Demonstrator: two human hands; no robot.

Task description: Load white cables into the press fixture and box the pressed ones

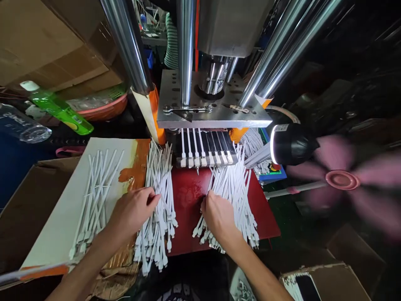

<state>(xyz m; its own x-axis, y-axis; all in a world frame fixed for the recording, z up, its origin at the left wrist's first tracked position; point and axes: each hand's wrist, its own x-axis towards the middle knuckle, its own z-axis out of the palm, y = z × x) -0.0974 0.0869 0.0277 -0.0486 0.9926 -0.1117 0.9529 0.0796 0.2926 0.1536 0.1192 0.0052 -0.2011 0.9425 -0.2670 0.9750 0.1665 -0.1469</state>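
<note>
Two piles of short white flat cables with plug ends lie under my hands, the left pile and the right pile. Over the left pile, my left hand is closed, with what looks like a white cable at the thumb tip. My right hand is closed against the inner edge of the right pile, its fingertips hidden. Beyond both hands, several white cables lie side by side in a dark slotted fixture, their plugs facing me. A thick metal press plate hangs over the fixture's far part.
A cream board at left carries more white cables. The red work surface lies between the piles. Shiny press columns rise behind. A black lamp and spinning pink fan stand right; a green bottle lies left.
</note>
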